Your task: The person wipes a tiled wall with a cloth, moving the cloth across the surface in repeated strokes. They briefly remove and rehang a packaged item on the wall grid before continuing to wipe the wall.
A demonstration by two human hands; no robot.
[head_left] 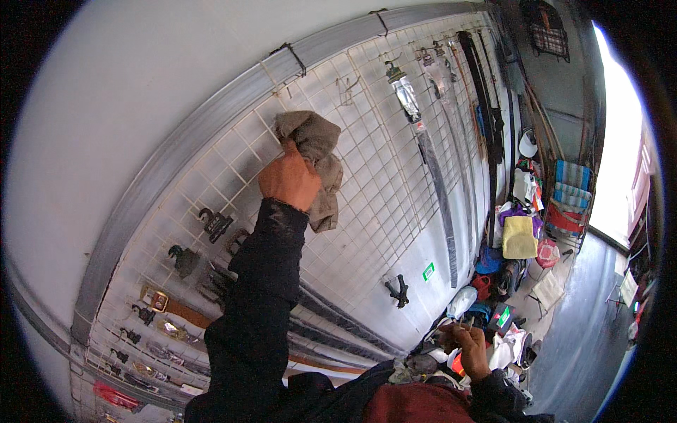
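Note:
My left hand (289,178) is raised and closed on a bunched grey-brown cloth (315,137). The cloth lies against the upper part of a white wire grid panel (367,176) on the wall, and its loose end hangs beside my wrist. Lower on the right, my right hand (471,350) is held away from the grid with its fingers curled together. Whatever may be between those fingers is too small to tell.
Belts hang from the grid, including a black one in clear wrapping (438,190) and a brown one with a gold buckle (180,311). Bags, caps and shoes are heaped at lower right, near a yellow cloth (520,237) and a striped folding chair (571,187).

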